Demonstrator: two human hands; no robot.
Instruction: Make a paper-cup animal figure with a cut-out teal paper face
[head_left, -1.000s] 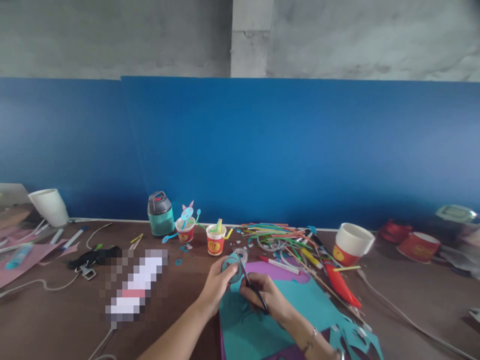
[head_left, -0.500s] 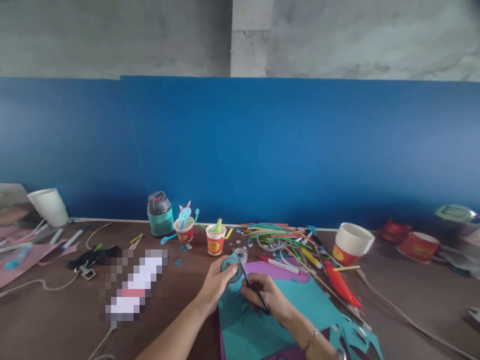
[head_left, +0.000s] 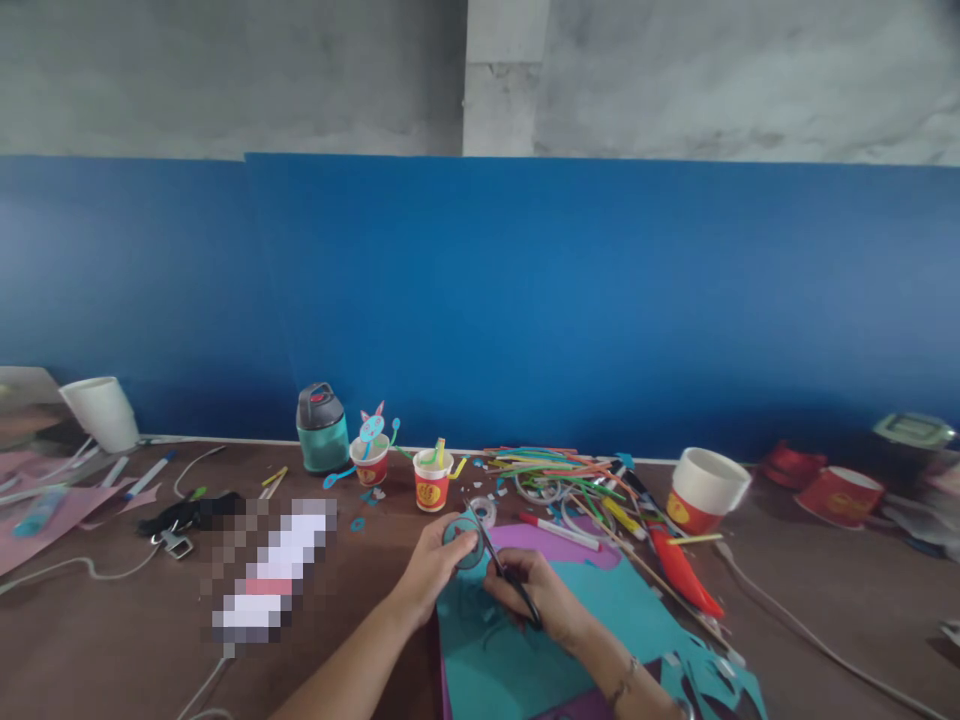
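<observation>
Between thumb and fingers, my left hand [head_left: 435, 562] pinches a small round piece of teal paper [head_left: 466, 552] with a darker outline on it. My right hand [head_left: 532, 590] grips black-handled scissors [head_left: 517, 590], whose blades reach up to the right edge of the round piece. Under both hands lie stacked sheets of teal paper [head_left: 570, 620] and purple paper [head_left: 540, 540]. A roll of clear tape [head_left: 484, 512] sits just beyond the blades. The finger loops of the scissors are partly hidden by my right hand.
Behind stand a paper cup with a cat figure [head_left: 370, 465], a red-and-white cup [head_left: 433, 487] and a teal bottle [head_left: 322, 435]. Coloured pipe cleaners [head_left: 555, 470] and markers lie behind the paper. A larger cup [head_left: 701, 490] and red pouch [head_left: 682, 570] are at right.
Almost nothing differs. My hands keep the same hold on the paper piece and the scissors, and the whole view has shifted very slightly.
</observation>
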